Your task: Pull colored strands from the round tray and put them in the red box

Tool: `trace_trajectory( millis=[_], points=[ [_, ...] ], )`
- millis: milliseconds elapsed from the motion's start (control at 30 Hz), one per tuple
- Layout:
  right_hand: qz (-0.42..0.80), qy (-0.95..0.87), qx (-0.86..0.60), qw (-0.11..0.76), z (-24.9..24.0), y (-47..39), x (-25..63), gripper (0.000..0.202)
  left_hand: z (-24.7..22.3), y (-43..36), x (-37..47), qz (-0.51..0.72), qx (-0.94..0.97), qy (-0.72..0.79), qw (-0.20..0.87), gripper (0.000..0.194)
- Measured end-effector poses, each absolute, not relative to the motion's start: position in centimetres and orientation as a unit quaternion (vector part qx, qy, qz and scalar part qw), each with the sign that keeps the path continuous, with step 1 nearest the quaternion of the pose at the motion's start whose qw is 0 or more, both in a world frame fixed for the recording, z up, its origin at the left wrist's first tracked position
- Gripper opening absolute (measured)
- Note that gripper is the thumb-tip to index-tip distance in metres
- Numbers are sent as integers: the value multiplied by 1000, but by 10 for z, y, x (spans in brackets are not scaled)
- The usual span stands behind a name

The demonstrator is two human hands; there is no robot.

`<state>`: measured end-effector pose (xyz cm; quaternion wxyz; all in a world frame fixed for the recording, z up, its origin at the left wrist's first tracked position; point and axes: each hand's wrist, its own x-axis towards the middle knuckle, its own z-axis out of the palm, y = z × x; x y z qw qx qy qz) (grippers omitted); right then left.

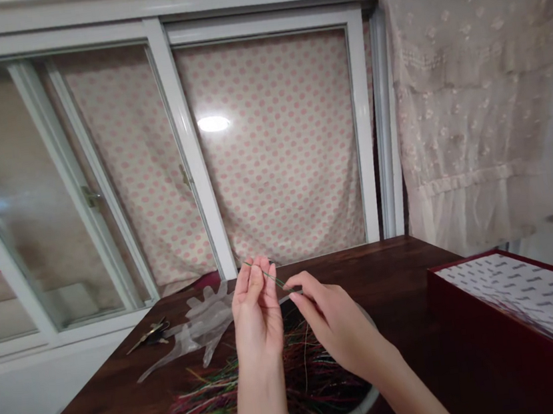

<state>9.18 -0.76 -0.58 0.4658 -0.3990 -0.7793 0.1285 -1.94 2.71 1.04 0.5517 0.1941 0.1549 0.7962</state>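
Note:
Thin green strands (276,279) stretch between my two raised hands above the table. My left hand (256,297), palm toward me, pinches one end between thumb and fingers. At the other end, the thumb and forefinger of my right hand (327,311) close on the strands. Below them lies a spread heap of fine multicoloured strands (205,407), red, green and orange, partly hidden by my forearms. A pale thread (306,358) hangs down under my right hand. Part of a whitish ring-shaped rim (359,412) shows around the heap; what it belongs to is unclear.
Crumpled clear plastic gloves (198,327) lie left of my hands on the dark wooden table (389,267). Scissors or keys (151,334), blurred, rest near the left edge. A dark red box (450,306) with a white patterned inside stands at right. Sliding windows (274,147) rise behind.

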Motion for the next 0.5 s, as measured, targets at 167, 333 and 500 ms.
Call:
trace_trajectory(
  millis=[167, 333, 500],
  points=[
    [100, -776, -400, 477, -8, -6, 87, 23, 13, 24, -20, 799, 170, 147, 557, 24],
    [90, -760, -449, 462, -12, -2, 85, 28, 9, 25, -18, 804, 184, 134, 549, 21],
    [83, -792, -462, 390, -16, -1, 94, 31, 5, 30, -20, 809, 184, 147, 538, 21]
  ],
)
